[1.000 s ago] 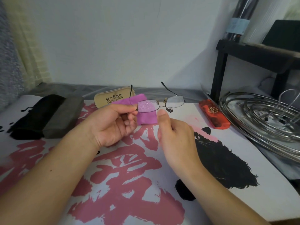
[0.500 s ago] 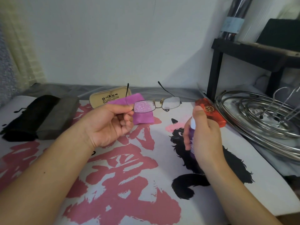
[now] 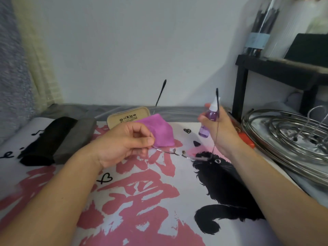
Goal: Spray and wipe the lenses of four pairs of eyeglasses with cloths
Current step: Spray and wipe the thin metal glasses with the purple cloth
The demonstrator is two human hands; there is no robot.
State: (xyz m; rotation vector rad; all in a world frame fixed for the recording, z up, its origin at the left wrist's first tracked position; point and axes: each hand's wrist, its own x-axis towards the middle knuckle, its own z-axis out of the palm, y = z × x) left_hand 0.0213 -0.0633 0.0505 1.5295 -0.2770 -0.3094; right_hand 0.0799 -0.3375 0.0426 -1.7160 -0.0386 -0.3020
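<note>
Two bare forearms come in from the lower edge and end in the left hand [image 3: 124,144] and the right hand [image 3: 223,134]. No sleeve, cuff or glove covers either arm — both are uncovered from the frame's edge up to each grip. No watch, bracelet or band shows at either wrist, and no ring shows on the fingers [image 3: 142,137] that can be seen. The nails are too small to judge. Nothing else of the person is in view.

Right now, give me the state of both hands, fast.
Left hand: pinching the eyeglasses and the pink cloth.
Right hand: gripping the purple spray bottle.
</note>
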